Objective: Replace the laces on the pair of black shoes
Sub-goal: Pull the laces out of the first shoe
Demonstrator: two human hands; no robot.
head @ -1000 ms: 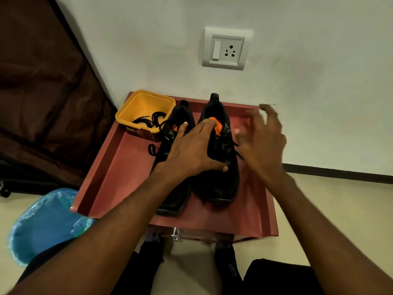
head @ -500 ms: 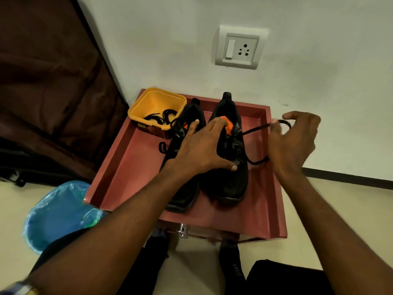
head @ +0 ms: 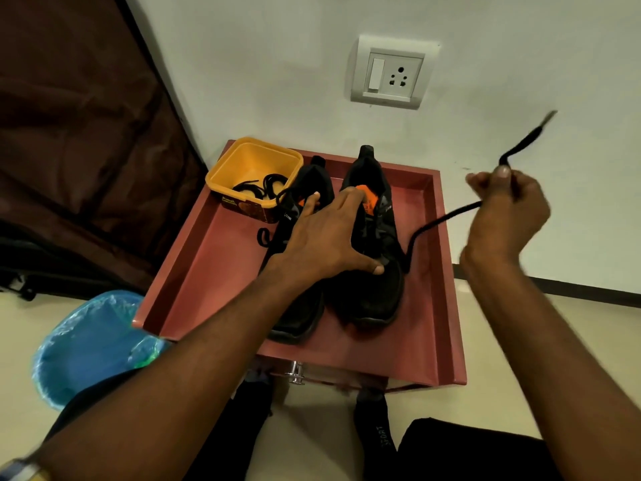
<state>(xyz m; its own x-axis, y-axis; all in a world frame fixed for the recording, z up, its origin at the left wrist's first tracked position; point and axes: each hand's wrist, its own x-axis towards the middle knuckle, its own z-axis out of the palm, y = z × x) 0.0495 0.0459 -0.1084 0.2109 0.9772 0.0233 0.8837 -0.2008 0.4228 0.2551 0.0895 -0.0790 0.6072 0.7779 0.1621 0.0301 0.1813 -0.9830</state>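
Two black shoes (head: 367,272) stand side by side on a red tray (head: 222,258). The left hand (head: 322,237) lies open across them; the right hand (head: 506,213) pinches a black lace (head: 440,216) (its tip blurred) running from the right-hand shoe. More laces sit in a yellow tub (head: 225,171) beside them.

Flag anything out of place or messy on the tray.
Nothing stands out. A lace trails loose from the right shoe, but the right hand is pulling it. The lace loop beside the left shoe lies loose.
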